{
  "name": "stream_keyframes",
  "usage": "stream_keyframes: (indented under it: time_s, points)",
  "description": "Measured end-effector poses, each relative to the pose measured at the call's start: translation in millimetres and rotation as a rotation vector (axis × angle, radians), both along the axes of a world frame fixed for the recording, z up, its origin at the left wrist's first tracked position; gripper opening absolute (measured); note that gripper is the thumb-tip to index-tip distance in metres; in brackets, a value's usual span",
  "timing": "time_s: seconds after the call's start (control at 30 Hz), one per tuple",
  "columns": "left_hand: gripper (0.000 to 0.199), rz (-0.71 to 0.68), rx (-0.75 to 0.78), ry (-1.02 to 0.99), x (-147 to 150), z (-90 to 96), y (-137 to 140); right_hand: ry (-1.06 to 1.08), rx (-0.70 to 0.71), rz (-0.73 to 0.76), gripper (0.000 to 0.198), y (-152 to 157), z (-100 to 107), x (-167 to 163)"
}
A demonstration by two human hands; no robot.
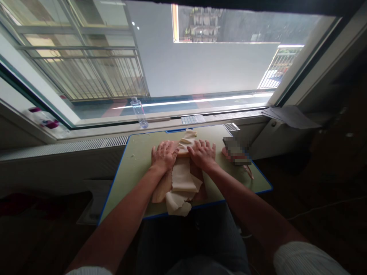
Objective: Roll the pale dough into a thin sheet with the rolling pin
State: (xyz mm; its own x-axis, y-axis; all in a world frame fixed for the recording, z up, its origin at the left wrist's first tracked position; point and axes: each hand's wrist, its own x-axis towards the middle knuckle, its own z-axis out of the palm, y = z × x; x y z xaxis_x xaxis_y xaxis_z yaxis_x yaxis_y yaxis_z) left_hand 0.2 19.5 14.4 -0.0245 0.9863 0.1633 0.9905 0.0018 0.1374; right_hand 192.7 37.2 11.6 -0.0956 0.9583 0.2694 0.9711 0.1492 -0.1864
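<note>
A long cream cloth (183, 177), creased at its far end and folded over at its near end, runs down the middle of a green board with a blue rim (126, 168). Flat peach-tan material (162, 190) shows beneath it on both sides. My left hand (165, 154) lies palm down at the left edge of the cloth, fingers stretched forward. Opposite it, my right hand (203, 152) rests palm down with fingers spread, its thumb on the cloth. Both thumbs point inward near a peach fold (183, 154) across the strip. What lies under the palms is hidden.
To the right on the board is a pixelated dark item (237, 151) with a pinkish strap-like end (249, 172). A clear plastic bottle (139, 112) stands on the windowsill. Papers (289, 115) lie at the right, and a radiator grille (86, 148) runs along the left.
</note>
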Motion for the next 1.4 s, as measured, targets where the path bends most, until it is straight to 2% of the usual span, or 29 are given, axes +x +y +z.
stream_keyframes:
  time_s: [0.2, 0.47, 0.6, 0.7, 0.8, 0.93, 1.17, 1.4]
  points:
    - [0.07, 0.013, -0.032, -0.027, -4.7, 1.6, 47.3, 0.015, -0.061, -0.016, 0.074, 40.0, 2.1, -3.7]
    - [0.077, 0.011, -0.182, -0.104, -13.3, 9.2, 108.4, 0.083, -0.24, -0.03, 0.09, 96.6, 10.9, -5.9]
    - [0.077, 0.018, -0.188, -0.124, -15.7, 7.6, 130.3, 0.098, -0.246, -0.034, 0.09, 114.3, 13.3, -7.4]
    - [0.075, 0.02, -0.163, -0.136, -15.9, 6.9, 134.7, 0.104, -0.214, -0.029, 0.086, 118.0, 13.4, -7.3]
    - [0.075, 0.014, -0.166, -0.128, -15.3, 7.9, 127.5, 0.101, -0.19, -0.025, 0.084, 112.4, 12.0, -6.4]
    - [0.073, -0.011, -0.163, -0.092, -13.1, 8.7, 103.0, 0.072, -0.188, -0.045, 0.08, 91.1, 7.8, -5.2]
    - [0.068, -0.001, -0.07, -0.012, -5.1, 3.2, 41.4, 0.0, -0.089, -0.05, 0.075, 29.1, 2.9, -5.2]
    - [0.062, -0.04, 0.012, -0.01, -1.2, -4.4, -28.7, 0.016, -0.097, -0.005, 0.076, -29.8, -3.3, 3.2]
